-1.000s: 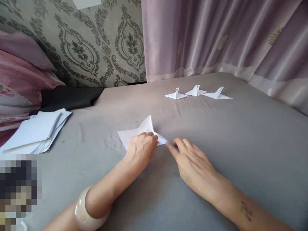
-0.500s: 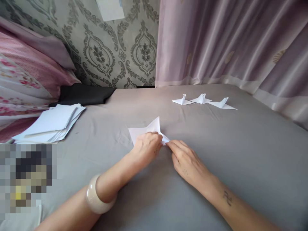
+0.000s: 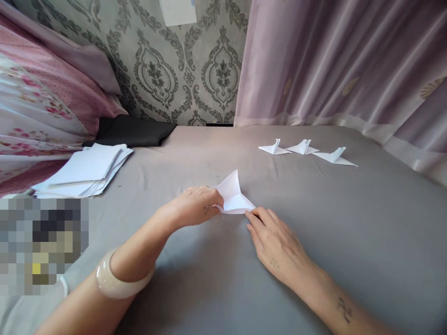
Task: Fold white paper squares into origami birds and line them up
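A white sheet of folded paper lies on the grey cloth in front of me, one pointed flap standing up and its near side spread into a shallow pocket. My left hand, with a pale bangle on its wrist, is closed on the paper's left side and covers that part. At the paper's right corner, my right hand holds the tip with its fingertips; the thumb sits lower, close to the cloth.
Several white paper sheets are stacked at the left, beside a black cloth. Three folded paper figures stand in a row at the back right. A lilac curtain and a patterned wall border the grey cloth surface.
My left hand has moved left across the paper, uncovering the near pocket, which looks wider. My right hand stays at the right corner. The view has shifted slightly left.
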Available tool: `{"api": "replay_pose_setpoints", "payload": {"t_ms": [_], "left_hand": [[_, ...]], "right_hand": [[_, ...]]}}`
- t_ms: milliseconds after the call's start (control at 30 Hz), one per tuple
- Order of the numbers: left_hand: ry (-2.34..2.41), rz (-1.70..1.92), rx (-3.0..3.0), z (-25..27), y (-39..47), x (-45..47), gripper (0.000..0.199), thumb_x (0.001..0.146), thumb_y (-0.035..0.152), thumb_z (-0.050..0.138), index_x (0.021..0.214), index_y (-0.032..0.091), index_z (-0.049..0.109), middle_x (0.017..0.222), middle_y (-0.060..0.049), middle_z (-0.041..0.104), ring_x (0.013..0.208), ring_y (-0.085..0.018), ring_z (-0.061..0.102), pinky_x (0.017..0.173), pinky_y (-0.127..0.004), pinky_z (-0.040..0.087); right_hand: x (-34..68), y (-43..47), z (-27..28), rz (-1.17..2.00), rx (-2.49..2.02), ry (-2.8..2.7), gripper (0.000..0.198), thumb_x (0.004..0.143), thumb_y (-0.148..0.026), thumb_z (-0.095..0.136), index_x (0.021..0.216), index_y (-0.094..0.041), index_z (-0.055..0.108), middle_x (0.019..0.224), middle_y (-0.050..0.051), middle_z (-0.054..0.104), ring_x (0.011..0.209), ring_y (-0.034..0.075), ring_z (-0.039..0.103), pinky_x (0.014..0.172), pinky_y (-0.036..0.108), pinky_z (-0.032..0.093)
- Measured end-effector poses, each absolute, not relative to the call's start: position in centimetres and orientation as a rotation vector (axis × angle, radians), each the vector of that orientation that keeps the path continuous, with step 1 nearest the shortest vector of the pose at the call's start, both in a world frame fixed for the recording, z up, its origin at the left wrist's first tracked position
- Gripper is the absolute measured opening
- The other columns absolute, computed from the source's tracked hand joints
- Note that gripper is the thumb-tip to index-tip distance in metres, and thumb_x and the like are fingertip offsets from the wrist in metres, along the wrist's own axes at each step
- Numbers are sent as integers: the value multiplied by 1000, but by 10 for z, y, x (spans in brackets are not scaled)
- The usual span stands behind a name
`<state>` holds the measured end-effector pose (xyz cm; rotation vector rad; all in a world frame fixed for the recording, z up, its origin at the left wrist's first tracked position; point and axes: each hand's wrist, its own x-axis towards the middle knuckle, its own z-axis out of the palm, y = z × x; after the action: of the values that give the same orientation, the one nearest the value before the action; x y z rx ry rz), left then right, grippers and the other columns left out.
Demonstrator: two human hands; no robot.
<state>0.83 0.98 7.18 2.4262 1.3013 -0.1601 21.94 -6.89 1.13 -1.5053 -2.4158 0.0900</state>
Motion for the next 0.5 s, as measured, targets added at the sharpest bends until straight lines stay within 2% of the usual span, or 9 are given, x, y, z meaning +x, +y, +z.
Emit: {"api": "replay_pose_setpoints", "payload": {"t_ms": [233,300,400,433,500], "left_hand": [[1369,19,2337,68,22,-13,14,77,23,61,91,21,65,96,-3,68,89,-19,62,78,-28,46],[1365,-6,2275,73,24,-14,9,77,24,59,83,20,65,84,-3,69,74,-17,62,68,-27,45],[1325,-174,2086,82,24,-11,17,82,24,50,76,19,65,52,1,60,47,-14,55,52,-25,40],[1317,-198,2025,85,24,-10,19,83,24,47,78,19,65,46,2,58,43,-14,54,50,-24,40],[1318,-172,1938,90,23,-5,19,83,23,46,85,19,65,49,1,62,46,-15,58,51,-24,41]], "right_hand": [[218,-67,11,95,-1527,-2406,33,96,-21,42,124,-13,58,99,10,61,86,23,58,72,38,52],[218,-66,11,82,-1522,-2408,33,96,-21,42,124,-14,59,97,10,60,84,22,57,71,37,51],[217,-64,12,77,-1517,-2411,33,96,-21,42,123,-15,60,95,9,59,82,21,56,71,37,51],[217,-63,13,78,-1517,-2410,34,96,-22,42,124,-15,60,95,9,59,82,21,56,71,37,51],[217,-62,13,75,-1518,-2412,34,96,-22,42,125,-16,59,95,8,58,81,20,55,72,37,50]]}}
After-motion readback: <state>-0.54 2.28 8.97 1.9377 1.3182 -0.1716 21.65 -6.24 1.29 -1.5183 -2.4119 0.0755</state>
